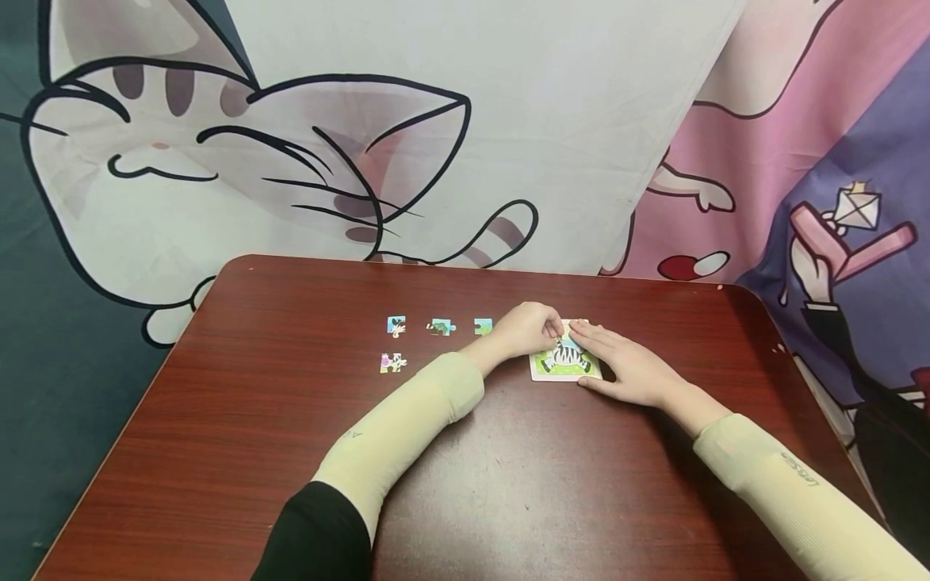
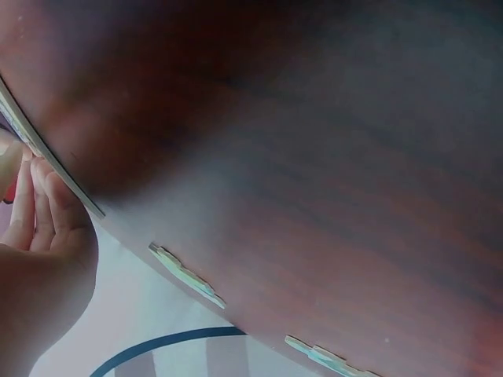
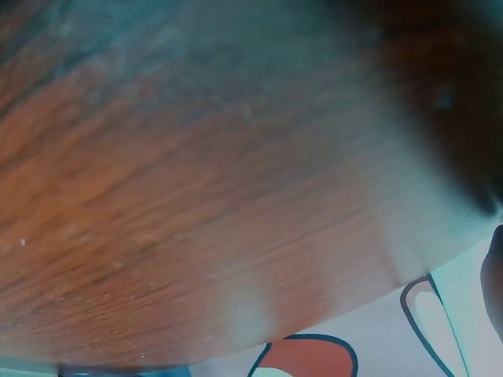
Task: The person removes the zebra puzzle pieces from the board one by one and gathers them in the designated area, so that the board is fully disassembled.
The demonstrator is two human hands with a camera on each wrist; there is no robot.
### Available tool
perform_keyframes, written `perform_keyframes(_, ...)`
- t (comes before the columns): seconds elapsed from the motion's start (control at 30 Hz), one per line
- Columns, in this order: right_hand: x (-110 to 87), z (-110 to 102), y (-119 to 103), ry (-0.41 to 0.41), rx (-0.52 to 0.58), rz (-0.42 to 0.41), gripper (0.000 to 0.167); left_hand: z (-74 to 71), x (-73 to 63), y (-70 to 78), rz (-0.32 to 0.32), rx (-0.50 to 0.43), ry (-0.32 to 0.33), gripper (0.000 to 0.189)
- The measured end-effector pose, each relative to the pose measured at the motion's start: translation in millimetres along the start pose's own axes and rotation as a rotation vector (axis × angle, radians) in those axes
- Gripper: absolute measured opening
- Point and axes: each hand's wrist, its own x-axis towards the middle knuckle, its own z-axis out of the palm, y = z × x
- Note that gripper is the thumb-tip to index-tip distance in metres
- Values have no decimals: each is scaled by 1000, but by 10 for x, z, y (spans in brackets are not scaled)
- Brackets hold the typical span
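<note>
A small square jigsaw puzzle with a zebra on green lies on the table, its pale border showing. My left hand is over its upper left part, fingers bent and fingertips close together at the picture; I cannot tell whether they pinch a piece. In the left wrist view the fingers bend at the edge of the puzzle board. My right hand lies along the puzzle's right side, fingers extended over the upper right corner, thumb at the lower right. The right wrist view shows mostly tabletop.
Left of the puzzle lie loose jigsaw pieces: a blue one with an animal, a blue-green one, a green-and-blue one and a pink-and-white one. The brown wooden table ends at a cloth with cartoon drawings.
</note>
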Motion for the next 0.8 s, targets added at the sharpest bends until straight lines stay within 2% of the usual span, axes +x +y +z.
perform_keyframes(0.37,1,14,8,4,1,15,82,21,14,-1,-8,17,-7,20)
perform_keyframes(0.8,-14,34,-24,-15,28,73,81,20,27,-30,35,129,-46,33)
